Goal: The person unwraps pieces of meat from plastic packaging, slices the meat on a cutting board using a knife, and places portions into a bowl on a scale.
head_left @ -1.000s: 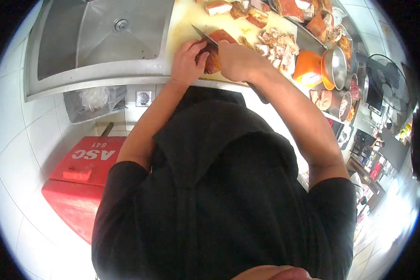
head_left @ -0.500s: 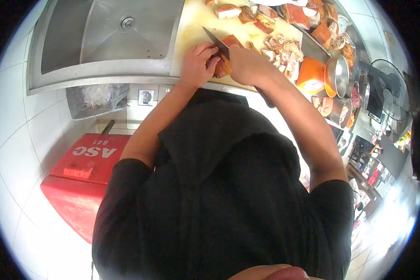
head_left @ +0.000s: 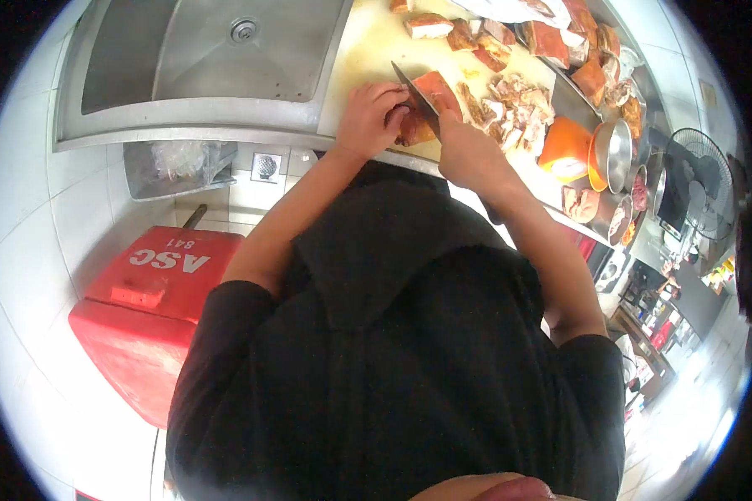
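A reddish-brown piece of meat (head_left: 437, 90) lies on the pale cutting board (head_left: 363, 50) near the counter's front edge. My left hand (head_left: 371, 119) presses on its left part with bent fingers. My right hand (head_left: 471, 156) is wrapped round the handle of a knife (head_left: 417, 93), whose blade lies across the meat, its tip pointing up and left. Just right of the knife is a heap of chopped meat (head_left: 515, 111). Larger meat chunks (head_left: 429, 26) are at the back of the board. The cut under the blade is too small to make out.
A steel sink (head_left: 217, 58) adjoins the board on the left. To the right stand an orange container (head_left: 566, 149), a steel bowl (head_left: 614, 155) and a tray with more meat (head_left: 589, 81). A fan (head_left: 700, 184) is farther right. A red box (head_left: 146, 305) stands below left.
The whole view has shifted, so the board and sink appear farther right. The knife blade has moved right relative to my left hand, showing a wider gap between its tip and my fingers.
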Tool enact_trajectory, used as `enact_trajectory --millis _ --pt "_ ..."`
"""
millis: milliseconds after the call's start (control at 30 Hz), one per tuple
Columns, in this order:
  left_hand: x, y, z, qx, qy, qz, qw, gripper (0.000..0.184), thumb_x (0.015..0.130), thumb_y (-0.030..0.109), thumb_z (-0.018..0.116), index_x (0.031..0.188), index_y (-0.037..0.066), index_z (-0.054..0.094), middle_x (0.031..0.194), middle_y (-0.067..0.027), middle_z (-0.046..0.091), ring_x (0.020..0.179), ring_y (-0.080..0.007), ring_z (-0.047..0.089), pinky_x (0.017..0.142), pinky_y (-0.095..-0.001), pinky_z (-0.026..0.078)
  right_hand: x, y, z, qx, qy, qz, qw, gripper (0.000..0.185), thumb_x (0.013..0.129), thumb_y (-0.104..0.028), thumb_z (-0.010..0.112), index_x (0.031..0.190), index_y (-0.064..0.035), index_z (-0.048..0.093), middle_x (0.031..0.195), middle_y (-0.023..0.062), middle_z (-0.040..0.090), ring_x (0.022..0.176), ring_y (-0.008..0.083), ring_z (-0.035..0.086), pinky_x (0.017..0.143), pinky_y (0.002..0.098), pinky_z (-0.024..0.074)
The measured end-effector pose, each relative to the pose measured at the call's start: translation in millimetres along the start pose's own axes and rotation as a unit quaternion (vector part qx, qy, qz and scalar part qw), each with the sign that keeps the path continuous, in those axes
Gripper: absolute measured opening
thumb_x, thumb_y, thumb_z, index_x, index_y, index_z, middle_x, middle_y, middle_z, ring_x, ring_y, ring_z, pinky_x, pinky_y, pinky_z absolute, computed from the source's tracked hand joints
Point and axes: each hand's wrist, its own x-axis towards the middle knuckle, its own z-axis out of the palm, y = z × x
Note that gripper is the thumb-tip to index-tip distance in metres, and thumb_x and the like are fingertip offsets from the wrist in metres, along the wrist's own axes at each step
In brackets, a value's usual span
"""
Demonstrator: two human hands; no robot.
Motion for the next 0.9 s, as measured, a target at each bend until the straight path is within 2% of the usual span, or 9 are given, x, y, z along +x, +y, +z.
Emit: enact_trajectory --millis 100,200,333,433,533,700,800,900 --pt "-0.2 -1.0 1.2 0.000 -0.005 0.008 1.000 0.032 0.082 0.006 0.078 0.112 0.007 0.070 0.119 -0.0110 0.068 0.112 -0.0337 0.064 0.097 -0.0438 0.050 10.1 10.6 16.4 0.016 0.042 -0.031 0.999 0.040 0.086 0.002 0.051 0.125 0.0075 0.046 0.099 0.0329 0.069 0.097 0.0471 0.069 0.083 0.0551 0.0539" --pt "0.3 -0.7 3.0 0.009 -0.009 0.003 1.000 0.028 0.082 0.009 0.077 0.109 0.008 0.070 0.116 -0.0081 0.068 0.109 -0.0312 0.063 0.096 -0.0447 0.049 15.0 9.2 18.2 0.040 0.007 -0.015 0.999 0.038 0.083 -0.001 0.061 0.118 0.0065 0.048 0.107 0.0343 0.067 0.099 0.0486 0.069 0.086 0.0552 0.0565" --pt "-1.1 -2.2 4.6 0.009 -0.002 0.014 1.000 0.026 0.082 0.011 0.076 0.107 0.008 0.070 0.115 -0.0077 0.068 0.107 -0.0310 0.064 0.093 -0.0454 0.049 30.6 16.1 48.5 0.022 0.073 -0.023 0.997 0.039 0.084 -0.005 0.063 0.119 0.0055 0.047 0.097 0.0308 0.070 0.090 0.0468 0.071 0.081 0.0552 0.0575" --pt "-2.2 -4.1 8.2 0.014 0.004 0.011 1.000 0.026 0.083 0.013 0.075 0.108 0.008 0.070 0.116 -0.0091 0.069 0.106 -0.0312 0.065 0.092 -0.0459 0.050 36.3 31.7 81.8 0.080 0.107 -0.014 0.991 0.044 0.084 -0.007 0.064 0.122 0.0041 0.044 0.095 0.0295 0.071 0.090 0.0446 0.072 0.080 0.0539 0.0573" --pt "-2.5 -2.5 7.6 -0.003 -0.006 -0.002 1.000 0.025 0.084 0.015 0.073 0.107 0.007 0.071 0.117 -0.0100 0.069 0.105 -0.0319 0.065 0.092 -0.0464 0.050 42.1 40.4 91.7 0.073 0.106 -0.011 0.992 0.050 0.083 -0.010 0.066 0.125 0.0037 0.042 0.094 0.0284 0.071 0.090 0.0440 0.072 0.079 0.0534 0.0572" --pt "0.2 7.2 4.4 0.044 0.027 0.045 0.998 0.034 0.075 0.021 0.079 0.105 0.007 0.071 0.111 -0.0100 0.069 0.103 -0.0322 0.065 0.091 -0.0466 0.050 26.9 34.7 76.2 0.049 0.110 -0.024 0.992 0.036 0.085 -0.004 0.060 0.118 0.0024 0.048 0.094 0.0271 0.072 0.091 0.0428 0.072 0.079 0.0534 0.0574" --pt "-1.1 2.8 1.8 0.055 -0.007 0.042 0.998 0.042 0.076 0.019 0.081 0.113 0.004 0.068 0.118 -0.0160 0.066 0.111 -0.0357 0.063 0.098 -0.0444 0.050 1.8 50.2 92.5 0.022 0.094 -0.032 0.995 0.037 0.085 -0.004 0.060 0.118 0.0017 0.046 0.094 0.0264 0.072 0.093 0.0427 0.072 0.080 0.0533 0.0569" --pt "-3.0 15.3 -2.9 0.092 -0.009 0.049 0.994 0.058 0.072 0.027 0.085 0.122 0.005 0.065 0.128 -0.0169 0.061 0.118 -0.0380 0.059 0.100 -0.0484 0.048 1.4 60.3 101.6 0.034 0.091 -0.020 0.995 0.039 0.085 -0.004 0.059 0.121 0.0005 0.044 0.093 0.0255 0.071 0.090 0.0432 0.071 0.078 0.0539 0.0554"
